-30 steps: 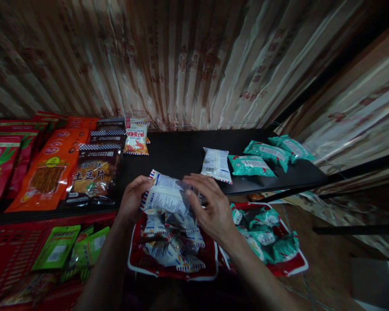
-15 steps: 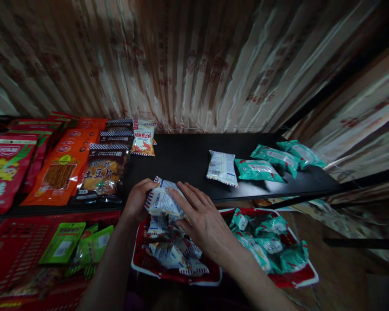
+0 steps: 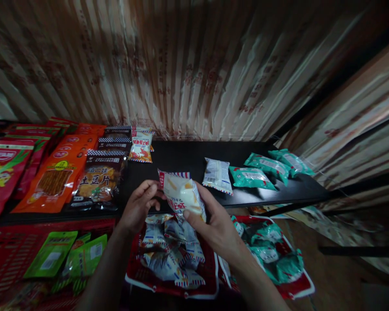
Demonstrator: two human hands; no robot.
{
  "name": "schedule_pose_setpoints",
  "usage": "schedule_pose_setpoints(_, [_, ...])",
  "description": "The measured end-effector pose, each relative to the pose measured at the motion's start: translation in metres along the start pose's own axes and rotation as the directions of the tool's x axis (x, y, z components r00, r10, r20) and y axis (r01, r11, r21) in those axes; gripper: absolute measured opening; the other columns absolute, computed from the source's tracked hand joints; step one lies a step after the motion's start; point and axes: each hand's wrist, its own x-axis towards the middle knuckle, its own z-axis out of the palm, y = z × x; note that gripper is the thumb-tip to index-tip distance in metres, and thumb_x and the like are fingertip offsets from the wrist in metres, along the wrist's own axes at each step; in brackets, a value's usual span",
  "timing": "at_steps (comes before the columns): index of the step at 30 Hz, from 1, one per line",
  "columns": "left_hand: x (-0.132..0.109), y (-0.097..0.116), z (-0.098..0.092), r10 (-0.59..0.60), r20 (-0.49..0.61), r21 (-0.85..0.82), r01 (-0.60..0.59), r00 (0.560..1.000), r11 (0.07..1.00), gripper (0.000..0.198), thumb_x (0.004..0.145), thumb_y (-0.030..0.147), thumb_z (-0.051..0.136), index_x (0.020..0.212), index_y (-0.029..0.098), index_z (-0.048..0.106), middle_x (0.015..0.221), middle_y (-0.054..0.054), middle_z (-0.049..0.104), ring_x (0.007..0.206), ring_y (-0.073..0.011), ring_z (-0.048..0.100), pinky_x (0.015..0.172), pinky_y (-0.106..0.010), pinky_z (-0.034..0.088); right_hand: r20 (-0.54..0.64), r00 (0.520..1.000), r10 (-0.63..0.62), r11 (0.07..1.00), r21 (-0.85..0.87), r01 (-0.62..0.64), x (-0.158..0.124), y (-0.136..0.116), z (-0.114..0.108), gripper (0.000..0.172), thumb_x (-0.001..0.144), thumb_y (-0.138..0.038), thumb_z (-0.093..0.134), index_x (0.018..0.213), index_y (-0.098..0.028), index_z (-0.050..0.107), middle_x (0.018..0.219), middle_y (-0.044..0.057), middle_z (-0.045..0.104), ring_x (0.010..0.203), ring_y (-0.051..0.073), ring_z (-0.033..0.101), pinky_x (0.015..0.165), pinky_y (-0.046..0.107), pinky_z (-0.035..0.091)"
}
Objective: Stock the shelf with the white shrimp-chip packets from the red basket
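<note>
A white snack bag point(image 3: 183, 193) with a red-and-blue striped edge is in my right hand point(image 3: 215, 220), thumb across its printed front and fingers behind it. Beside the bag's left edge is my left hand point(image 3: 141, 205), its fingers loosely bent and apart; the fingertips come close to the bag, and whether they touch it I cannot tell. Just below both hands, a red basket point(image 3: 170, 290) holds several similar white snack bags point(image 3: 165, 263). On the black shelf point(image 3: 178, 151) beyond, one such bag point(image 3: 217, 175) lies back side up, and another point(image 3: 141, 146) leans at the rear.
Left on the shelf stand dark potato-chip bags point(image 3: 99, 179), orange packs point(image 3: 56, 172) and red packs point(image 3: 3, 172). Teal packets point(image 3: 253, 178) lie to the right. A second basket point(image 3: 306, 280) contains teal packets; a red crate point(image 3: 6, 255) holds green packs point(image 3: 53, 255).
The snack bag has been turned so its printed front now shows, and it sits in my right hand. My left hand has loosened from the bag's left end. The view has shifted slightly.
</note>
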Motion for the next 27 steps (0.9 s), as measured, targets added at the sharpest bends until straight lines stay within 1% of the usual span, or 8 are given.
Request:
schedule_pose_setpoints(3, [-0.003, -0.001, 0.006, -0.049, 0.075, 0.072, 0.044, 0.996, 0.996, 0.029, 0.079, 0.041, 0.063, 0.096, 0.018, 0.063, 0.091, -0.008, 0.065, 0.074, -0.0154, 0.058, 0.055, -0.024, 0.045, 0.013, 0.995, 0.097, 0.933, 0.347, -0.096, 0.005, 0.002, 0.002, 0.054, 0.078, -0.03, 0.065, 0.129, -0.023, 0.048, 0.125, 0.007, 0.061, 0.11, 0.024, 0.06, 0.094, 0.038, 0.048])
schedule_pose_setpoints(6, [-0.005, -0.002, 0.009, -0.089, 0.164, 0.145, 0.065, 0.982, 0.987, 0.03, 0.078, 0.043, 0.063, 0.094, 0.017, 0.062, 0.091, -0.007, 0.064, 0.071, -0.0142, 0.057, 0.057, -0.025, 0.047, 0.015, 0.983, 0.185, 0.785, 0.599, -0.157, 0.01, 0.005, 0.006, 0.047, 0.074, -0.03, 0.069, 0.119, -0.023, 0.054, 0.114, 0.006, 0.068, 0.099, 0.024, 0.065, 0.089, 0.039, 0.05])
schedule_pose_setpoints(9, [-0.005, -0.005, 0.007, -0.138, 0.247, 0.204, 0.088, 0.959, 0.975, 0.029, 0.079, 0.041, 0.063, 0.095, 0.017, 0.06, 0.084, -0.003, 0.062, 0.065, -0.0112, 0.055, 0.053, -0.022, 0.046, 0.04, 0.958, 0.286, 0.66, 0.717, -0.226, 0.016, 0.01, 0.009, 0.044, 0.069, -0.028, 0.073, 0.111, -0.022, 0.059, 0.102, 0.005, 0.072, 0.089, 0.024, 0.068, 0.081, 0.038, 0.053])
schedule_pose_setpoints(13, [-0.003, -0.009, 0.002, -0.153, 0.281, 0.233, 0.088, 0.947, 0.969, 0.025, 0.08, 0.039, 0.063, 0.091, 0.018, 0.057, 0.076, 0.001, 0.058, 0.061, -0.0088, 0.052, 0.047, -0.018, 0.042, 0.078, 0.935, 0.346, 0.569, 0.775, -0.275, 0.021, 0.017, 0.012, 0.041, 0.065, -0.026, 0.075, 0.104, -0.021, 0.063, 0.089, 0.004, 0.074, 0.085, 0.025, 0.069, 0.077, 0.036, 0.053])
schedule_pose_setpoints(16, [-0.003, -0.011, -0.002, -0.166, 0.251, 0.254, 0.101, 0.954, 0.962, 0.024, 0.08, 0.038, 0.063, 0.09, 0.017, 0.056, 0.078, 0.002, 0.059, 0.055, -0.0062, 0.05, 0.044, -0.017, 0.04, 0.095, 0.931, 0.353, 0.541, 0.791, -0.286, 0.024, 0.019, 0.016, 0.039, 0.063, -0.025, 0.076, 0.1, -0.02, 0.065, 0.087, 0.004, 0.075, 0.084, 0.024, 0.069, 0.077, 0.036, 0.052])
schedule_pose_setpoints(20, [-0.003, -0.013, -0.005, -0.165, 0.151, 0.256, 0.122, 0.975, 0.959, 0.026, 0.077, 0.038, 0.065, 0.089, 0.017, 0.056, 0.076, 0.003, 0.058, 0.047, -0.003, 0.044, 0.04, -0.016, 0.034, 0.068, 0.934, 0.35, 0.555, 0.789, -0.265, 0.026, 0.021, 0.02, 0.04, 0.066, -0.028, 0.076, 0.103, -0.02, 0.064, 0.09, 0.004, 0.074, 0.084, 0.023, 0.069, 0.079, 0.035, 0.052])
schedule_pose_setpoints(24, [-0.001, -0.013, -0.007, -0.131, 0.02, 0.233, 0.123, 0.991, 0.965, 0.029, 0.075, 0.042, 0.066, 0.087, 0.017, 0.057, 0.071, 0.004, 0.059, 0.046, -0.0042, 0.045, 0.04, -0.017, 0.032, 0.063, 0.941, 0.333, 0.588, 0.766, -0.259, 0.028, 0.023, 0.024, 0.054, 0.067, -0.031, 0.077, 0.117, -0.022, 0.058, 0.099, 0.005, 0.073, 0.086, 0.021, 0.068, 0.079, 0.036, 0.052])
schedule_pose_setpoints(27, [0.001, -0.013, -0.01, -0.116, -0.044, 0.18, 0.122, 0.992, 0.976, 0.03, 0.073, 0.043, 0.068, 0.088, 0.018, 0.059, 0.071, 0.003, 0.061, 0.048, -0.0059, 0.049, 0.046, -0.019, 0.038, 0.057, 0.942, 0.331, 0.617, 0.742, -0.262, 0.03, 0.026, 0.028, 0.063, 0.063, -0.026, 0.081, 0.121, -0.024, 0.055, 0.106, 0.004, 0.071, 0.088, 0.02, 0.067, 0.079, 0.034, 0.053])
